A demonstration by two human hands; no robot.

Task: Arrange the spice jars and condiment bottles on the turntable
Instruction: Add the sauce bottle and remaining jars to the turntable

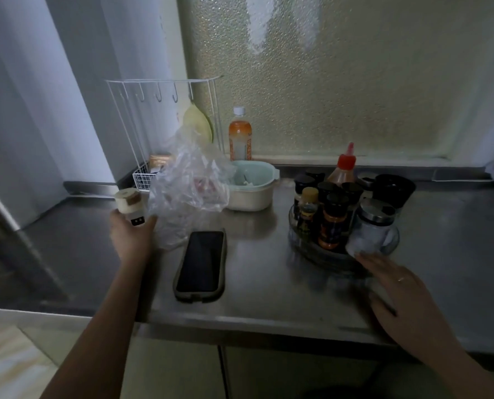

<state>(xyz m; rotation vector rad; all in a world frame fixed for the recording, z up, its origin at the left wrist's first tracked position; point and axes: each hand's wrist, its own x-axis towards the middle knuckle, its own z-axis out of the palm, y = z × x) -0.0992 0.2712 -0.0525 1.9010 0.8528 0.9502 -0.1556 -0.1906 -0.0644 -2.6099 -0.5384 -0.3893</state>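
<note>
A clear round turntable (306, 249) stands on the steel counter at the right. It carries several dark-capped spice jars (332, 223), a red-capped sauce bottle (344, 167) at the back and a glass jar with a metal lid (372, 226) at its front right. My right hand (398, 295) lies flat, fingers spread, its fingertips at the turntable's front edge below the glass jar. My left hand (130, 234) is at the left of the counter, closed around a small cream-lidded white spice jar (130, 205) held upright.
A phone (201, 263) lies face up in the middle of the counter. Behind it are a crumpled clear plastic bag (188, 182), a pale lidded pot (251, 185), an orange drink bottle (240, 136) and a white wire rack (165, 90). A black container (392, 188) stands behind the turntable.
</note>
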